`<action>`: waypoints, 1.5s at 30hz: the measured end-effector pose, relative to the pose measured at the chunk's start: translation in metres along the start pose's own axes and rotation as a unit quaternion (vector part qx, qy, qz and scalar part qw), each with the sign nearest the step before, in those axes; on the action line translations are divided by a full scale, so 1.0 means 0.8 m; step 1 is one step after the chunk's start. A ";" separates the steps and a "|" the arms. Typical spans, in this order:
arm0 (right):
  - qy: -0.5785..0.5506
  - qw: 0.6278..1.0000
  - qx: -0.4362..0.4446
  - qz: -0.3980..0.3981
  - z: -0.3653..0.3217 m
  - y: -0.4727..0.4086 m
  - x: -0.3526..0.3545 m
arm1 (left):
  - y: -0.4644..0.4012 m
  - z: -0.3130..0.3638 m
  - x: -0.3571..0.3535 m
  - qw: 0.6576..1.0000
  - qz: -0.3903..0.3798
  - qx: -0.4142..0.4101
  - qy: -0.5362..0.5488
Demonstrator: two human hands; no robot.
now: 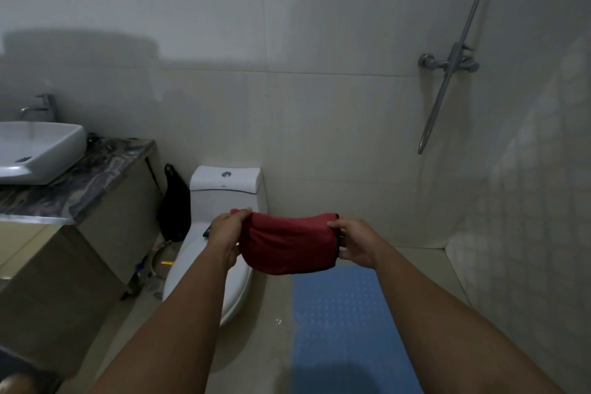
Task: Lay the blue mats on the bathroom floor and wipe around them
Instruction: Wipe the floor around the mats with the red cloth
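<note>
Head view: we hold the red cloth [287, 243] up, left hand [225, 238] and right hand [355, 245] each pinching an end. One blue mat [348, 323] lies flat on the wet-looking floor [278, 358] beside the toilet [220, 265]. Risk: wiping snags and shifts the mat edge.

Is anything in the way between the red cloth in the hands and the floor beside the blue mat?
Nothing visible. The left hand and right hand hold the red cloth in the air above the blue mat's far end. The bare floor between mat and toilet lies open below.
</note>
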State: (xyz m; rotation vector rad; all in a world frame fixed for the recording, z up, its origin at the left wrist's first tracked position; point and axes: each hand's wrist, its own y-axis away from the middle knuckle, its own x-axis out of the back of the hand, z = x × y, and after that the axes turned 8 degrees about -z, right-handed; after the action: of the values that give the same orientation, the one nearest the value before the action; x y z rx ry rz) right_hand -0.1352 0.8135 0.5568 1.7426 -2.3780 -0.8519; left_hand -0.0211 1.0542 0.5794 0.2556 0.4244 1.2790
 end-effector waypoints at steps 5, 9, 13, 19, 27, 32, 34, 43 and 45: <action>-0.007 0.998 0.030 0.059 -0.002 -0.004 0.008 | -0.011 -0.002 0.022 0.999 0.019 -0.027 -0.033; 0.017 0.997 0.035 0.060 0.003 -0.006 0.013 | -0.019 -0.003 0.033 0.993 0.038 -0.069 -0.084; 0.016 0.998 0.044 0.033 0.004 -0.004 0.015 | -0.022 -0.004 0.044 0.979 -0.041 -0.090 -0.176; 0.049 0.998 0.031 0.031 0.003 -0.009 0.013 | -0.045 -0.010 0.063 0.931 -0.060 -0.106 -0.345; 0.241 0.970 0.021 0.038 0.008 -0.010 0.013 | -0.050 -0.007 0.079 0.925 -0.078 -0.160 -0.335; 0.313 0.946 0.031 0.076 0.011 -0.018 0.015 | -0.043 -0.006 0.075 0.883 -0.115 -0.155 -0.428; 0.334 0.937 0.040 0.089 0.010 -0.020 0.014 | -0.044 -0.006 0.076 0.847 -0.107 -0.165 -0.494; 0.386 0.914 0.091 0.090 -0.005 -0.006 0.008 | -0.041 -0.002 0.089 0.793 0.066 -0.255 -0.549; 0.362 0.922 0.122 0.061 -0.013 -0.003 -0.008 | -0.036 0.007 0.070 0.916 0.083 -0.178 -0.351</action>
State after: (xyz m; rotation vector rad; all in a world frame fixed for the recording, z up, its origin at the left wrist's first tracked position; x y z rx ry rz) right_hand -0.1274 0.8145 0.5660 1.5727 -2.0811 0.1261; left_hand 0.0191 1.1002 0.5629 0.4236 -0.4527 1.3075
